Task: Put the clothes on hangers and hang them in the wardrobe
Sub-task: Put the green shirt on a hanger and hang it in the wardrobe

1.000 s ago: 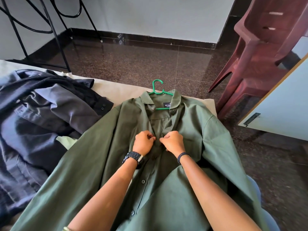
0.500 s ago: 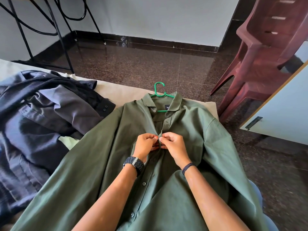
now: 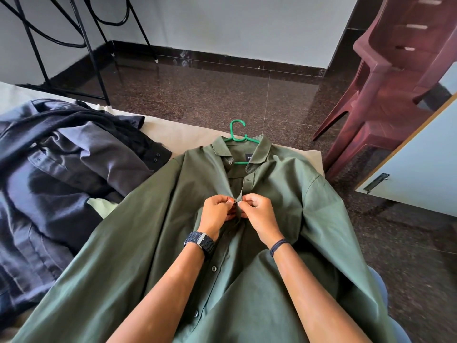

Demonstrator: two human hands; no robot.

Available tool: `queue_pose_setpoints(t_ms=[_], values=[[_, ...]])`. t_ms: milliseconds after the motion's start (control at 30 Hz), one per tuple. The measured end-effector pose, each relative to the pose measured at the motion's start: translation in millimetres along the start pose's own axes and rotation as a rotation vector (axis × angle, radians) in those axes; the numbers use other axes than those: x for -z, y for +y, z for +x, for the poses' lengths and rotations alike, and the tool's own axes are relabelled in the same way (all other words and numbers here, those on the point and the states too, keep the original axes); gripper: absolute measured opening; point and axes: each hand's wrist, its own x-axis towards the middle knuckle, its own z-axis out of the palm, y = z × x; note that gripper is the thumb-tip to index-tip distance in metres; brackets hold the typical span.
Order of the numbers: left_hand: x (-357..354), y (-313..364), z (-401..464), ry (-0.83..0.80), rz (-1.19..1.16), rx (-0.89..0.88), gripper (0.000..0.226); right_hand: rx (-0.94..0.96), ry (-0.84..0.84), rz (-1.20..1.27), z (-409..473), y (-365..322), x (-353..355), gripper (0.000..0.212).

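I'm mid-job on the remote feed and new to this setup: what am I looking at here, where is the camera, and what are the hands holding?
There is no machine here: you see a person's two bare arms. The single camera sits on the person's head and looks forward and down, so the arms come in from the bottom of the picture.

The left hand, with a dark watch on its wrist, and the right hand meet at the front opening of a green shirt. Both pinch its edges at a button just below the collar.

The shirt lies spread on a pale cloth-covered surface. A green hanger is already inside it; its hook sticks out past the collar.

To the left lies a heap of dark clothes. A dark red plastic chair stands on the floor at the right.
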Motion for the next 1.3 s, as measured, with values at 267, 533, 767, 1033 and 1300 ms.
queue_pose_setpoints(t_ms=[267, 533, 767, 1033, 1300], values=[[0, 3, 2, -0.045, 0.071, 0.036, 0.024, -0.078, -0.097, 0.252, -5, -6, 4, 0.022], [-1, -1, 4, 0.037, 0.148, -0.005, 0.018, -0.021, -0.13, 0.124, 2, -3, 6, 0.015], [0, -4, 5, 0.016, 0.208, -0.066, 0.025, 0.022, -0.05, -0.026, 2, -1, 4, 0.007], [-2, -4, 12, 0.054, 0.09, -0.009, 0.03, 0.025, -0.032, 0.007, 2, -7, 8, 0.015], [0, -13, 15, 0.126, 0.722, -0.17, 0.011, -0.154, -0.048, -0.377, 13, 2, 9, 0.012]])
